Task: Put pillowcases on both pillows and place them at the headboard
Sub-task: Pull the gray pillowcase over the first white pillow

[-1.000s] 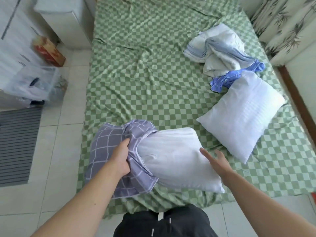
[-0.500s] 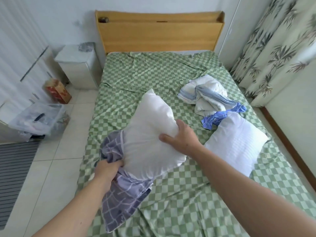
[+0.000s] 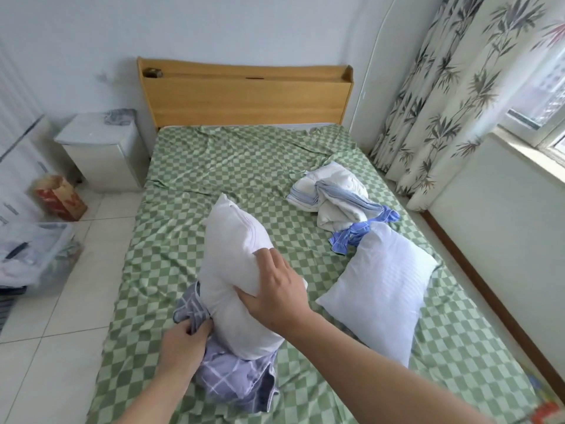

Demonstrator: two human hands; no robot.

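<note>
Near the bed's [image 3: 238, 166] near edge, the left hand [image 3: 183, 341] grips the grey checked pillowcase [image 3: 235, 377] bunched round the upright pillow's [image 3: 235, 270] bottom while the right hand [image 3: 275, 289] clasps its right side.

Matt checked cloth sheet [image 3: 244, 166], smooth white cloth pillow [image 3: 232, 270], matt wooden headboard [image 3: 244, 99], glossy floor tiles [image 3: 61, 347].

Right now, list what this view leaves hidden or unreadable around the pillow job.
- Head view: the lower end of the held pillow, buried in the grey checked pillowcase.
- The left hand grip: fingertips lost in pillowcase folds.
- The small dark object on the headboard shelf: too small to identify.
- The clear bin: blurred, cut by the left edge.
</note>
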